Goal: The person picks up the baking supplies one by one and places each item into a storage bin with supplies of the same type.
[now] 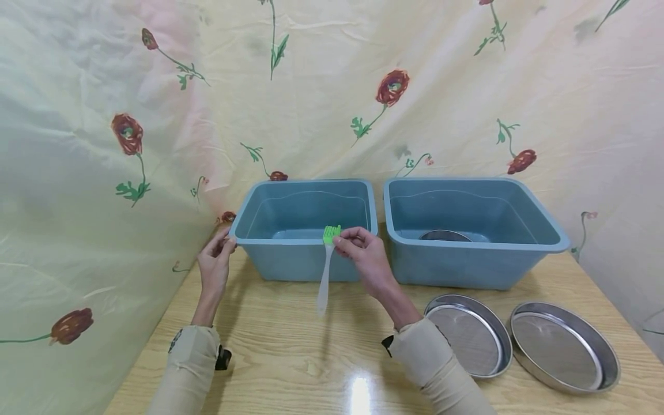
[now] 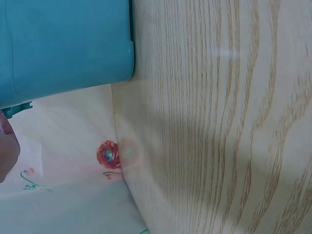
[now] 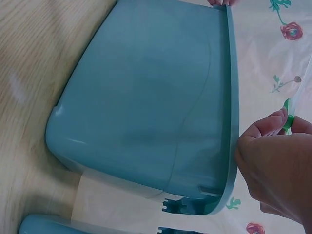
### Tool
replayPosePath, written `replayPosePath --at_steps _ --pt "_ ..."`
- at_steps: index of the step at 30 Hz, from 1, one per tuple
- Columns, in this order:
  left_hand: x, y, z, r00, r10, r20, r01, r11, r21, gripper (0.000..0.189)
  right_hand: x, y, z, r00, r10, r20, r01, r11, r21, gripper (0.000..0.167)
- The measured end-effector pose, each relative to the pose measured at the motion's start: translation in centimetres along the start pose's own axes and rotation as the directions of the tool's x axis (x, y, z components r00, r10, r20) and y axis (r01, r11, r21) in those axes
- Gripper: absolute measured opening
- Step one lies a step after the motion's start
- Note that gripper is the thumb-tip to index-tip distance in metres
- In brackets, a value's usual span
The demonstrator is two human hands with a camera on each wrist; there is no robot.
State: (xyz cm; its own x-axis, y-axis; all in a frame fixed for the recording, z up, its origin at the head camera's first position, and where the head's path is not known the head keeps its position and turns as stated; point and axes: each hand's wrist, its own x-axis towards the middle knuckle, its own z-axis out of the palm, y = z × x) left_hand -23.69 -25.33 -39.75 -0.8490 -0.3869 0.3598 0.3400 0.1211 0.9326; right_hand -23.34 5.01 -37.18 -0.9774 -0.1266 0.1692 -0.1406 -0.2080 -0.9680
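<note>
The brush (image 1: 325,270) is hanging above the counter (image 1: 280,357), in front of the left bin's near wall, its pale handle pointing down and toward the viewer. Probably weighing little; handle looking smooth and fairly stiff, likely turning slippery if wet; green head likely bending under a squeeze. Mid-handle is seeming the surest place to hold for a stroke.

Right hand (image 1: 367,255) is pinching the brush at the green head, thumb against fingers; forearm is slanting in from the lower right. Whether it is touching the left bin (image 1: 290,262): cannot tell.

Left hand (image 1: 215,262) is gripping the bin's rim at the near left corner, fingers bending over it, forearm reaching almost straight forward.
</note>
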Motion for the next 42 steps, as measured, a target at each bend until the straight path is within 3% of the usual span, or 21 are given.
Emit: replayPosePath --at_steps 17,26,42 --pt "0.0 0.1 0.1 1.0 -0.001 -0.004 0.001 1.0 0.01 0.035 0.5 -1.3 -0.3 1.0 -0.022 -0.006 0.022 0.999 -0.024 0.011" --pt "1.4 -3.1 -0.3 1.0 0.006 -0.023 -0.006 1.0 -0.006 0.034 1.0 -1.9 -0.6 0.999 -0.046 -0.012 0.045 0.998 -0.036 0.014" --pt "1.3 -3.2 -0.3 0.999 0.01 -0.03 -0.01 1.0 0.024 0.033 2.2 -2.6 -1.2 0.998 -0.039 -0.048 0.036 0.998 -0.049 0.012"
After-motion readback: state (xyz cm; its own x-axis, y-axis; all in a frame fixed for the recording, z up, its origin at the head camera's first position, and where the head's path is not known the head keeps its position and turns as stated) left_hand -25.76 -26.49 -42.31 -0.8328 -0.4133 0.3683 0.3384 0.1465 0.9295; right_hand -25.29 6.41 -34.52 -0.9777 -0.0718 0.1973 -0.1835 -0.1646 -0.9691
